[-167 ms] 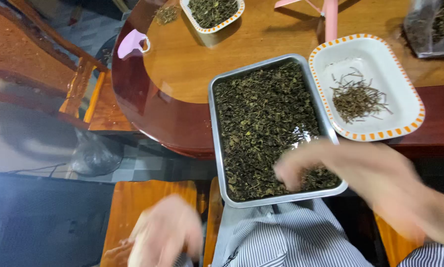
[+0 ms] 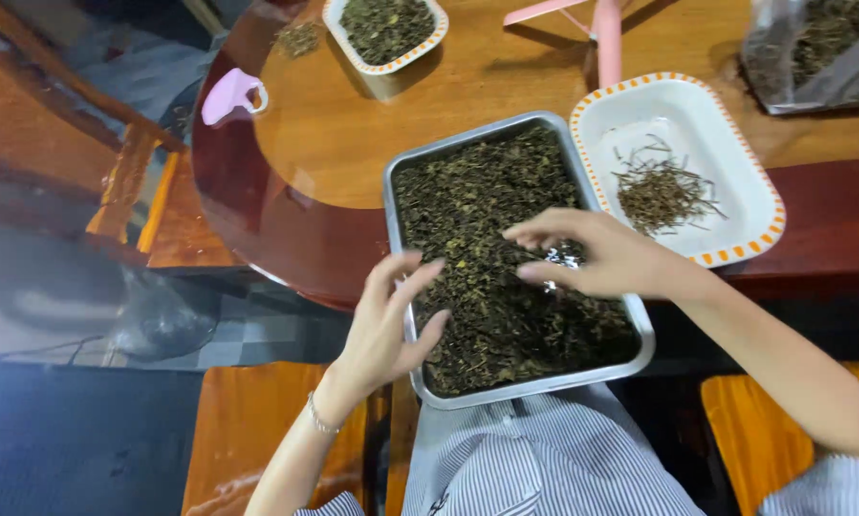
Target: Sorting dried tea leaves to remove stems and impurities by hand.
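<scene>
Dried leaves [image 2: 487, 220] lie under right hand [image 2: 597, 256]; left hand [image 2: 386, 320] beside tray [image 2: 396, 229].

Single head-worn view, looking steeply down from close above onto the rectangular metal tray of dark dried leaves [image 2: 402, 229] at the edge of the round glossy wooden table [image 2: 506, 81]. Lower frame taken up by striped lap and both forearms; no second view to share with.

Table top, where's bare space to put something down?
Bare table lies between the small dish, the metal tray and the pink stand. The right side is crowded: white plate against the tray, bag behind. Both hands are over the tray.
</scene>
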